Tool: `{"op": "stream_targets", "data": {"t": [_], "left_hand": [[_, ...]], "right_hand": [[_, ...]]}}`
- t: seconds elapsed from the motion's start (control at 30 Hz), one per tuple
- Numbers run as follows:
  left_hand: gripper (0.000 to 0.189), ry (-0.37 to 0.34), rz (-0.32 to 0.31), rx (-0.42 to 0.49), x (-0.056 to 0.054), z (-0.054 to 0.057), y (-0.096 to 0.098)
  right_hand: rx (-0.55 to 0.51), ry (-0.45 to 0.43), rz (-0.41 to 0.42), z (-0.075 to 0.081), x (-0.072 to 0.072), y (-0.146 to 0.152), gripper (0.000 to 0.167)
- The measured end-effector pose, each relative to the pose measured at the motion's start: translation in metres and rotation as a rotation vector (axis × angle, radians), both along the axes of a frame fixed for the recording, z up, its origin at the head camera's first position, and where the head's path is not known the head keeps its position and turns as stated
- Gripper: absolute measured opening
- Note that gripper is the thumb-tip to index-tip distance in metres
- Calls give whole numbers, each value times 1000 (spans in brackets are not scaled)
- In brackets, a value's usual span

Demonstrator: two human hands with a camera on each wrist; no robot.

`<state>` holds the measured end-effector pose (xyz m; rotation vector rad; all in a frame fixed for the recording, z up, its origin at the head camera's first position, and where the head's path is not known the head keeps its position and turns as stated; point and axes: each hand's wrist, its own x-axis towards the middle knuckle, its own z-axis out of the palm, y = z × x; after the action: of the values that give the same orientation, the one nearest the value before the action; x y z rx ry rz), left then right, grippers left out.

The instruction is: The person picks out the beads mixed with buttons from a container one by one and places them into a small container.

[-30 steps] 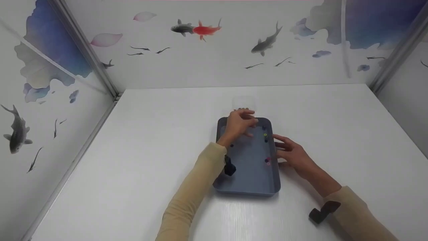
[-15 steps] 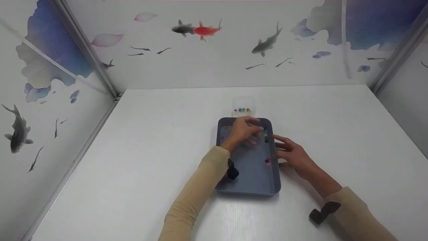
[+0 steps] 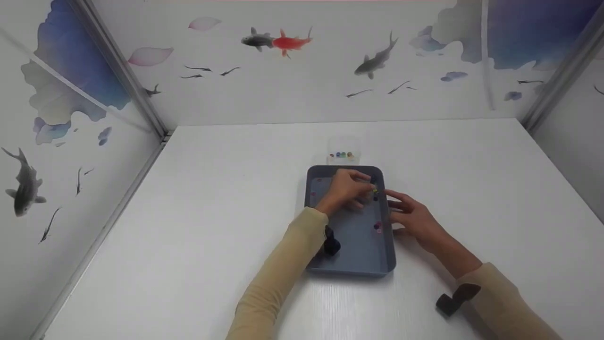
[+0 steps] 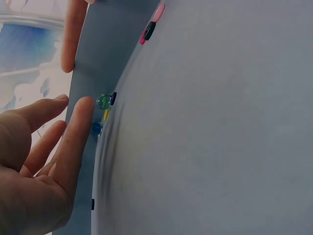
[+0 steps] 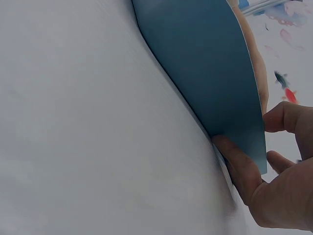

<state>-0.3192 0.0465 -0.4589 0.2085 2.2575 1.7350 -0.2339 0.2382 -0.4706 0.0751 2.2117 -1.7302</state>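
A blue-grey tray (image 3: 349, 270) lies lengthwise on the white table. My left hand (image 3: 348, 188) reaches over its far half, fingers extended toward the right wall, nothing held in them. In the left wrist view, a fingertip of that hand comes close to a green glass marble (image 4: 103, 102), with a blue marble (image 4: 96, 128) beside it. Small buttons lie there too: a dark one (image 4: 113, 98) and a yellow one (image 4: 106, 114). My right hand (image 3: 415, 221) rests against the tray's right side from outside, fingertips at its wall and rim.
Behind the tray stands a clear box (image 3: 343, 143) with several coloured marbles in it. A pink button (image 3: 379, 231) lies along the tray's right wall, and a red piece (image 3: 313, 194) at the left. A patterned wall (image 3: 302, 89) rises beyond the table.
My left hand has moved from the tray's far edge back toward me and right, uncovering the clear box with its marbles. My right hand has stayed in place.
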Motion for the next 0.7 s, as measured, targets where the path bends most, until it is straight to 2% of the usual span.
{"op": "stream_targets", "data": {"t": [0.2,0.47,0.7], "left_hand": [[30,-37,-6,10,1,-3,4],[30,-96,-17,68,0,-6,7],[34,-76,-28,-7,-1,-6,12]], "right_hand": [[-7,-3,0,0,0,-1,80],[9,1,6,0,0,1,78],[10,-8,7,0,0,0,81]]}}
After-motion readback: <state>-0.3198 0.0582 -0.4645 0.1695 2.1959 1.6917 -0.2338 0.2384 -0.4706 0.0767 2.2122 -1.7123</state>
